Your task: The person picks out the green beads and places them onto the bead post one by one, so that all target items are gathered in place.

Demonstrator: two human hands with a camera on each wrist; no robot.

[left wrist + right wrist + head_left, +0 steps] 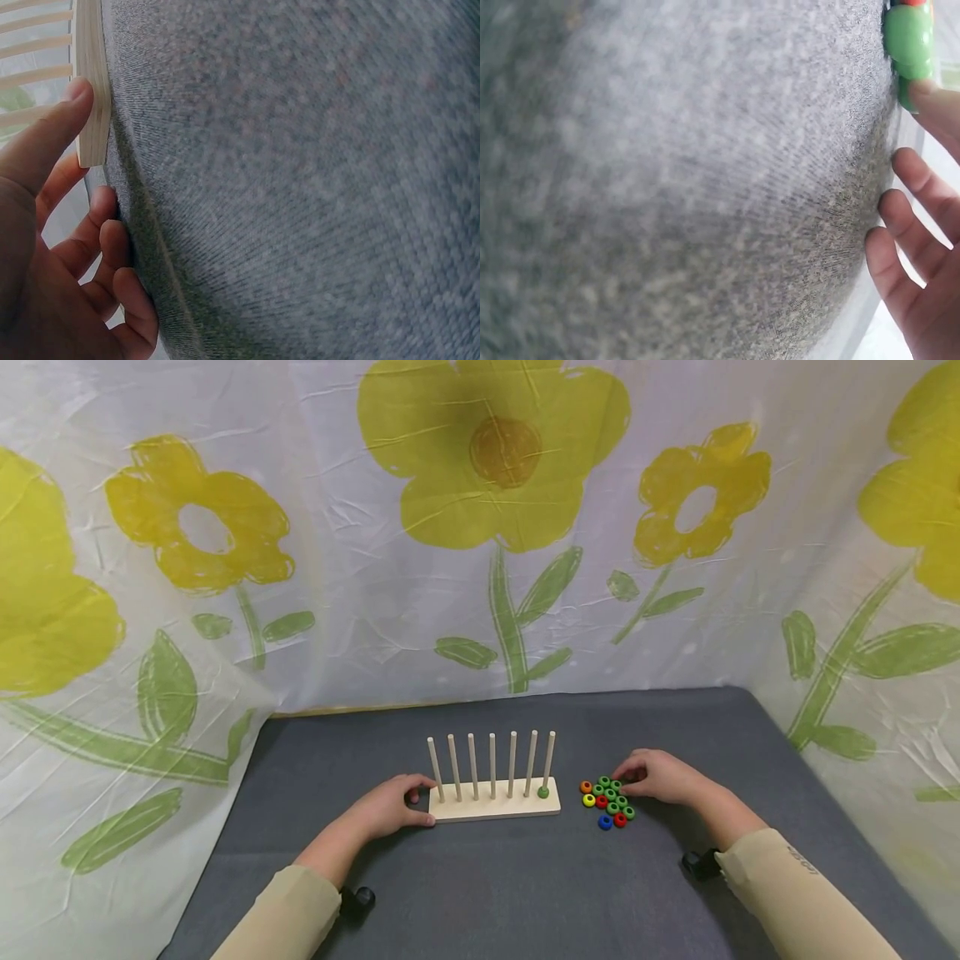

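Note:
A pale wooden peg board [495,808] with a row of several upright pegs lies on the table. One green bead [543,792] sits at the bottom of its rightmost peg. My left hand [390,802] holds the board's left end, thumb [77,94] on the front edge and index finger behind. To the right of the board, my right hand [660,777] reaches into a group of ring-shaped beads and pinches a green bead [907,94] at its right side between thumb and index finger. The other right-hand fingers [911,169] are spread loosely above the cloth.
Beside the right hand lie several green beads [612,807], an orange bead [586,787], a yellow bead [588,800], two red ones and a blue bead [605,822]. Dark grey cloth [480,885] covers the table. A flower-printed curtain [337,610] hangs behind and along both sides.

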